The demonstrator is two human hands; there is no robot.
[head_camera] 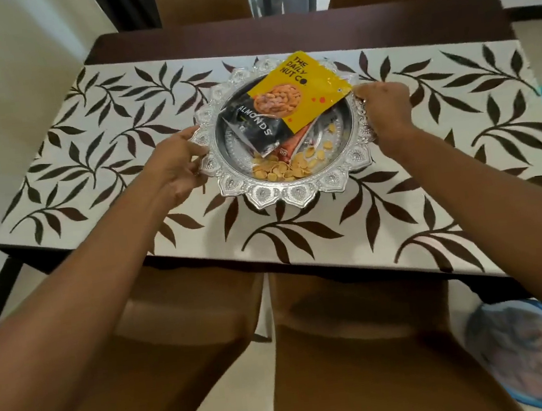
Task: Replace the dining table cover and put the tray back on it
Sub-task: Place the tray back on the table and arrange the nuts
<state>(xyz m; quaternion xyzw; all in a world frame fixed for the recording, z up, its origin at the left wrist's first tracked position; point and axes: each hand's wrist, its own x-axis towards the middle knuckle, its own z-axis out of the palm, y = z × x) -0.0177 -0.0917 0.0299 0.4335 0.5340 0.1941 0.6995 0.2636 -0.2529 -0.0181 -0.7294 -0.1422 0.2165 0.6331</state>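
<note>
Tray held at both sides, mid-cover

The silver tray (pixel 290 196) lies between the two hands, over the middle of the leaf-patterned cover (pixel 86 141) spread on the surface (pixel 277 32). The left hand (pixel 178 163) grips its left rim and the right hand (pixel 385 111) its right rim, the fingers of both curled round the edge. Each hand is equally near, on opposite ends of its left-right width. Whether it rests on the cover or hangs just above cannot be told. A yellow nut packet (pixel 297 90) and loose snacks (pixel 279 170) lie inside, so keeping it level seems wise.
</note>
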